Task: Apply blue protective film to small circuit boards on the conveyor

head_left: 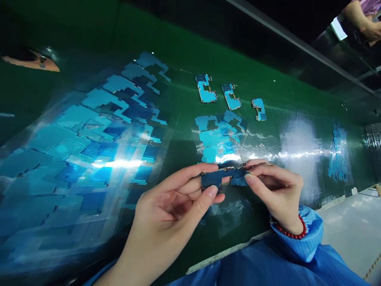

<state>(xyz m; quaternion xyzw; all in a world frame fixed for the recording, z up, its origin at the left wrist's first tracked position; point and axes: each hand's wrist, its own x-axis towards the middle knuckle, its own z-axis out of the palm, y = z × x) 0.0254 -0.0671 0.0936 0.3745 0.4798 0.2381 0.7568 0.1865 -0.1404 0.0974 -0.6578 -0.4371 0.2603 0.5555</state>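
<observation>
Both hands pinching one circuit board (222,176), left hand (175,206) fingers closed on it, right hand (272,182) fingers gripping its end

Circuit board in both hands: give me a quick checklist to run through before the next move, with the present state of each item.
1. Left hand grip on the circuit board: thumb and fingers pinch its left end. Ok.
2. Right hand grip: fingertips pinch the board's right end. Ok.
3. Board clear of the green mat: held above it. Ok.
4. Blue film on the board seated flat: cannot tell, fingers cover it.
5. Three finished boards lying apart in a row beyond: ok.
6. Film sheet within reach just behind the hands: ok.
</observation>
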